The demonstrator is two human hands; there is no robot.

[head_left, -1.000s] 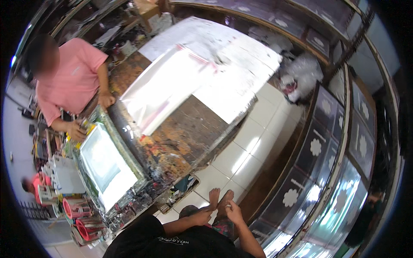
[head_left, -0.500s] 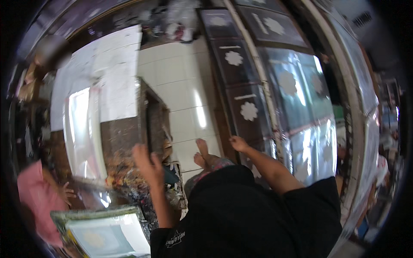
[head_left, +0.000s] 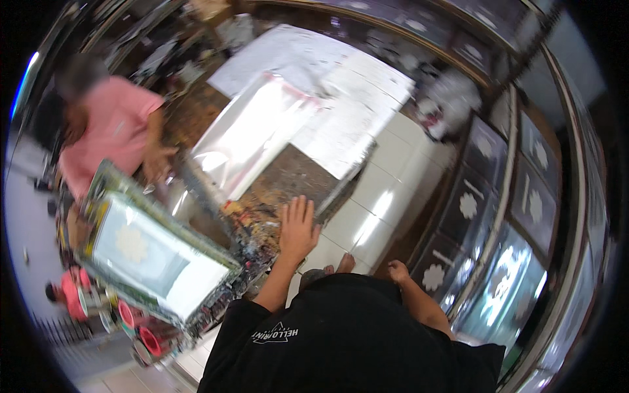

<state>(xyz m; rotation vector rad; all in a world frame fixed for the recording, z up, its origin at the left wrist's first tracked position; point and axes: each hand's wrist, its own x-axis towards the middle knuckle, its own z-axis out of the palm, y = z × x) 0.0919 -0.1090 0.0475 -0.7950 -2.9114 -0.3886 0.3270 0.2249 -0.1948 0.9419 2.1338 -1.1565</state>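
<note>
The left hand (head_left: pixel 299 230) reaches over the bench (head_left: pixel 300 171) at its near right corner, fingers extended and slightly apart, gripping nothing visible; whether the palm touches the wood cannot be told. The right hand (head_left: pixel 398 271) hangs off the bench's right edge, near the rack (head_left: pixel 468 206), fingers seemingly curled, its grip unclear. Glossy clear sheets (head_left: pixel 246 134) lie mid-bench, partly over white paper (head_left: pixel 367 85) covering the far end. By the near left corner sits a framed screen (head_left: pixel 134 243), beside a co-worker in pink (head_left: pixel 108 150).
</note>
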